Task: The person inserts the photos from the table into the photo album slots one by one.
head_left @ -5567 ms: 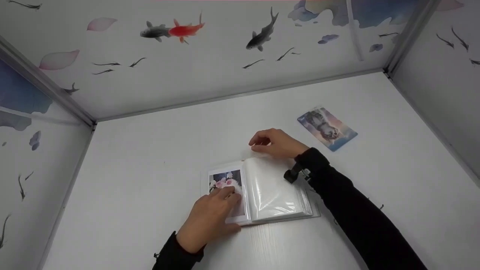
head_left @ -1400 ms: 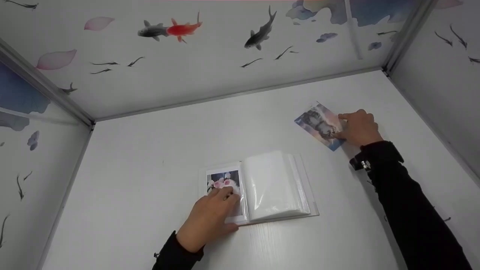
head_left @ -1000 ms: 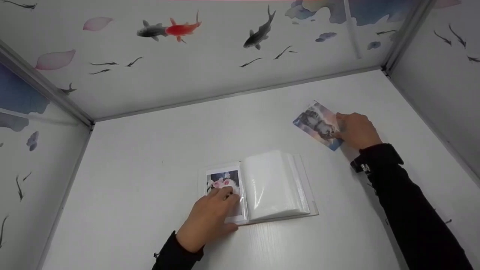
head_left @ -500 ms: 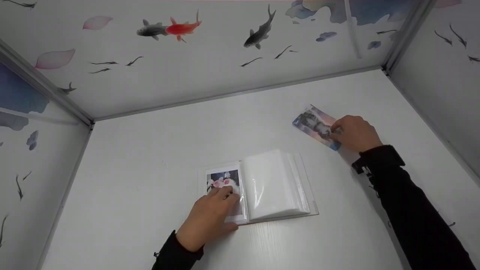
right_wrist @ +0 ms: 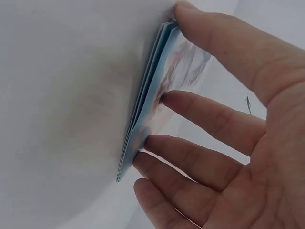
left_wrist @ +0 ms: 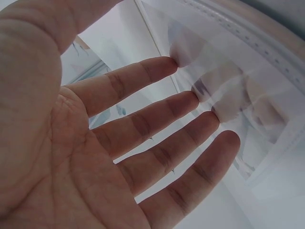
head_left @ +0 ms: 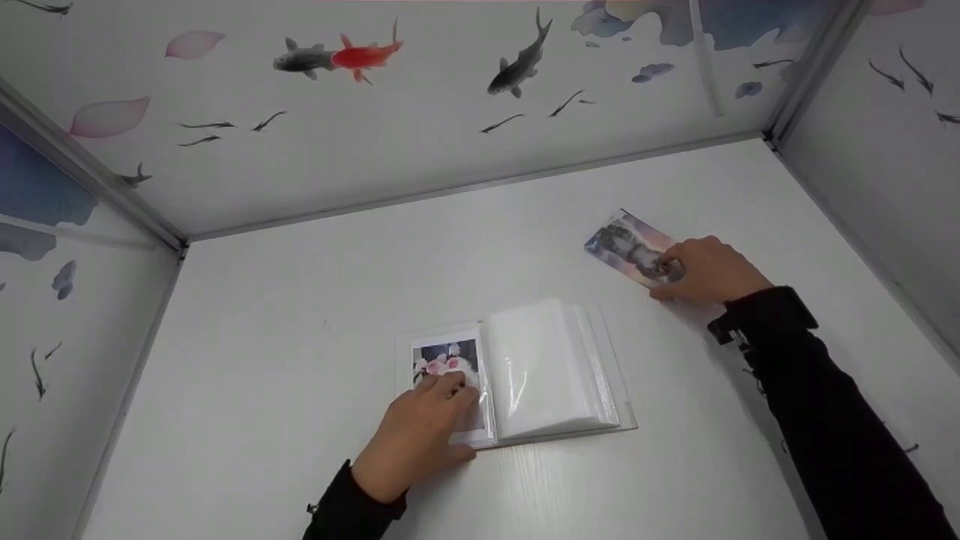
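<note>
A small photo album point(head_left: 551, 367) lies open on the white table, clear sleeves fanned on its right side. Its left page holds a photo of pink flowers point(head_left: 446, 358). My left hand point(head_left: 416, 435) rests on that page, its straight fingertips touching the sleeve in the left wrist view. Beyond the album, at the right, sits a thin stack of photo cards point(head_left: 626, 244) with a grey animal against a pastel sky on top. My right hand point(head_left: 709, 270) touches this stack: fingertips on its face, thumb at one corner, where layers point(right_wrist: 155, 71) part slightly.
The white tabletop point(head_left: 300, 360) is bounded by a back wall point(head_left: 420, 135) and side walls printed with fish and petals. Metal strips run along the corners. Black sleeves with wrist-worn cameras cover both forearms.
My right hand has gone from the album's top edge to the photo cards at the right. Over the last second its thumb has shifted to the stack's near edge. The left hand stays put.
</note>
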`<action>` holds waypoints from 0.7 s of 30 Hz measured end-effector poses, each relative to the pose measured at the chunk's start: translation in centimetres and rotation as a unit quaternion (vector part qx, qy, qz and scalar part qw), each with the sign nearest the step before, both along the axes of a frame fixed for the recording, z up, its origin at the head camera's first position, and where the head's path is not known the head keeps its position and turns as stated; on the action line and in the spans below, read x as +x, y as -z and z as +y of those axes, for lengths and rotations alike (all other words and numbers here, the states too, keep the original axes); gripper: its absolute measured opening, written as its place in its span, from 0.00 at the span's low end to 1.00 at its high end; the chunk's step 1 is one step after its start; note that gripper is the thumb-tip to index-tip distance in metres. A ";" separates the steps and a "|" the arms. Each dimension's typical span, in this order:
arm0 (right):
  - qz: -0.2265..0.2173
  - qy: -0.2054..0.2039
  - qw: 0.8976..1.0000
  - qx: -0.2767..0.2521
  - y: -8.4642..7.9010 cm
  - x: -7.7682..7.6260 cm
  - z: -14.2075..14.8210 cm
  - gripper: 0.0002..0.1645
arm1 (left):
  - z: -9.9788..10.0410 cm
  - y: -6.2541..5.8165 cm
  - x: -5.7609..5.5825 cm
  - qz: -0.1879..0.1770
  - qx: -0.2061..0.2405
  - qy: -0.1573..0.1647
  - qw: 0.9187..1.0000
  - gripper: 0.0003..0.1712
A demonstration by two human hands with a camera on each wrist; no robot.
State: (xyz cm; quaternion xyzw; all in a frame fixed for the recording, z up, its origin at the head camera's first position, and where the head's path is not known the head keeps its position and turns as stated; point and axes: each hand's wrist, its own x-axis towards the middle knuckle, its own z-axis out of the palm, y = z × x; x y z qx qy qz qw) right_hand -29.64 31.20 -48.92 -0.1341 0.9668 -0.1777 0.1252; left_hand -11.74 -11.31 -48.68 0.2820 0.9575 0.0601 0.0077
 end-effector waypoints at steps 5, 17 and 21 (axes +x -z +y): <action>-0.005 -0.017 1.000 -0.015 -0.4 0.0 0.2 0.32 | 0.0 0.0 0.0 -0.001 0.005 -0.002 1.000 0.37; 0.110 -0.012 0.993 -0.034 0.2 0.0 0.3 0.14 | 0.0 0.0 0.0 -0.025 0.000 -0.013 1.000 0.37; 0.210 0.015 0.977 -0.024 0.4 0.0 0.2 0.12 | 0.1 0.0 0.0 -0.028 -0.001 -0.014 1.000 0.37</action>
